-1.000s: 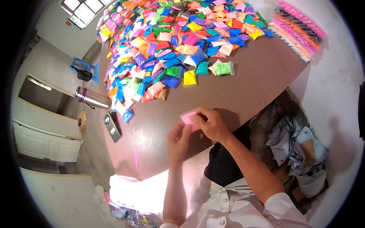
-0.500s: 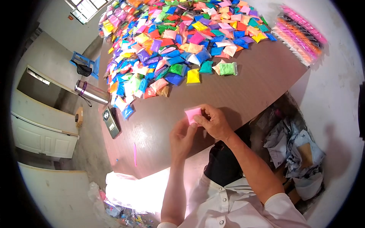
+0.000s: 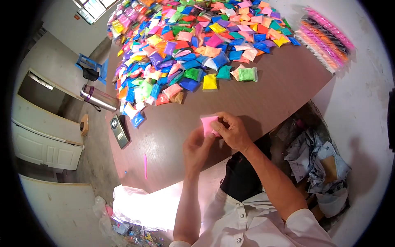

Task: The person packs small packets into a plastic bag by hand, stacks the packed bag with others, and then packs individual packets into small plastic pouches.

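Between my two hands is a small pink packet (image 3: 209, 123), its flat top edge facing away from me, held above the near part of the brown table (image 3: 263, 99). My left hand (image 3: 196, 146) grips its lower left side, thumb pressed near the bottom. From the right, my right hand (image 3: 232, 131) pinches it, with the thumb across its face and curled fingers behind. Both hands are closed on the packet, and its lower part is hidden by the fingers. Farther off, a yellow packet (image 3: 210, 82) and a green packet (image 3: 247, 74) lie at the front of a big colourful heap.
A large pile of colourful packets (image 3: 181, 45) covers the far table. At left stand a steel thermos (image 3: 100, 98), a phone-like device (image 3: 119, 131) and a pink strip (image 3: 145, 166). Bundled plastic packs (image 3: 323, 39) lie far right. Crumpled bags (image 3: 321, 168) fill the space beside the table.
The pink packet has shifted very slightly and my right thumb sits a little higher on its face. Both hands keep their hold; the rest looks the same.
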### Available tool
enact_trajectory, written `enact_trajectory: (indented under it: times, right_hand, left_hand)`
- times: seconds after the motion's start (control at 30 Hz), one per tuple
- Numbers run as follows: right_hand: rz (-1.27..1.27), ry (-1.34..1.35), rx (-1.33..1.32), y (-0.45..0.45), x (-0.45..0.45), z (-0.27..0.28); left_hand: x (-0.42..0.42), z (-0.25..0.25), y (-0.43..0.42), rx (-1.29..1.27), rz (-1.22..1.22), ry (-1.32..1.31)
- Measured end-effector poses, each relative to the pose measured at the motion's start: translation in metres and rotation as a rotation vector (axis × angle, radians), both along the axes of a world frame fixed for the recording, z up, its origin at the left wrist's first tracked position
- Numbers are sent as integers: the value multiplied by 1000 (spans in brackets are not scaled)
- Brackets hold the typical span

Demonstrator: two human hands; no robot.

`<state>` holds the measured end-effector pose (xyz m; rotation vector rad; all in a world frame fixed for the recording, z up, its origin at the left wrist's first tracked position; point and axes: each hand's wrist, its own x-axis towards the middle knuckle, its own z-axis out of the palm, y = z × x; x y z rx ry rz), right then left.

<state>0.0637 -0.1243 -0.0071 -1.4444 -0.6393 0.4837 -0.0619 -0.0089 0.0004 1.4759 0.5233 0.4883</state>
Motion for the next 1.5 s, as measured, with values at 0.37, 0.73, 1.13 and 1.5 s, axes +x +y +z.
enact_trajectory:
  times: [0.37,0.73,1.13,1.5]
  right_hand:
    - [-22,-38,-4,2,-4,-2]
    - [13,19,-1,-3,-1,6]
    - [43,-76,-2,-1,-2,9]
    - [43,-107,-62,-3,-4,8]
  left_hand:
    - [5,5,0,210,-20,47]
    - [2,9,-2,163,-32,91]
    - [-6,2,6,-8,-39,-42]
    - [-3,4,6,-38,-22,-39]
